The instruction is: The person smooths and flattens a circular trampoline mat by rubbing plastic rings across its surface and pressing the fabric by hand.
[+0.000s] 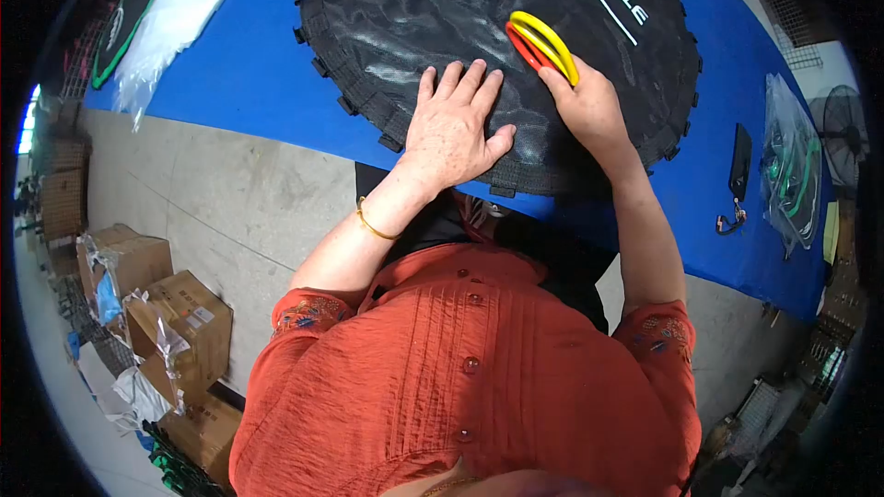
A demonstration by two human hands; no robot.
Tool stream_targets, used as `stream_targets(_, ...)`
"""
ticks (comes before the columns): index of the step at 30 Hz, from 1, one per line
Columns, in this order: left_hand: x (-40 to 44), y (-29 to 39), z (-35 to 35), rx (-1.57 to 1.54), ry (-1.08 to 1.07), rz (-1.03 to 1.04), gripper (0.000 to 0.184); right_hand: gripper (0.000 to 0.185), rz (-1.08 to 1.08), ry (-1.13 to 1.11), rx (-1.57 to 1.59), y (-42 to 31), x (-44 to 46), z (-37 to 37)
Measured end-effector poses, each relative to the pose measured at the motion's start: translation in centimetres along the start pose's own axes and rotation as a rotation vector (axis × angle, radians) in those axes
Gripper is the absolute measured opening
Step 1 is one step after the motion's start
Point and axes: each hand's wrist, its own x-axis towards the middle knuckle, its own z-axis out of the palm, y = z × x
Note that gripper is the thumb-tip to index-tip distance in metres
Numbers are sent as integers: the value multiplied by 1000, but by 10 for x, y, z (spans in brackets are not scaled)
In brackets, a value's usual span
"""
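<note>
A round black mesh trampoline mat [405,18] with small tabs around its edge and white lettering lies on the blue table [267,64]. My left hand [453,133] rests palm down on the mat near its close edge, fingers spread and nothing held. To its right, my right hand [589,106] is closed around one end of a yellow-and-red looped tool [551,37]. The loops point away from me to the upper left, above or against the mat. Whatever part of the tool lies inside the fist is hidden, so its exact kind is unclear.
On the table's right lie a black narrow object [739,161], a small item with wires [732,221] and a clear plastic bag [792,166] with green-edged contents. More plastic packaging [180,14] is at upper left. Cardboard boxes [189,322] stand on the floor at left; a fan [840,124] stands right.
</note>
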Motion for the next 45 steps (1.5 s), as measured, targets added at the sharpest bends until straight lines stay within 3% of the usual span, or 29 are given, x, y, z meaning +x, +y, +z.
stream_targets(17, -1, -1, 4, 8, 12, 4, 71, 32, -26, -3, 148, 4, 17, 12)
stream_targets(25, 0, 0, 0, -24, 7, 2, 71, 37, -11, -82, -12, -15, 33, 13)
stream_targets(45, -1, -2, -2, -62, 6, 13, 71, 37, -42, -26, -86, -17, 63, 31)
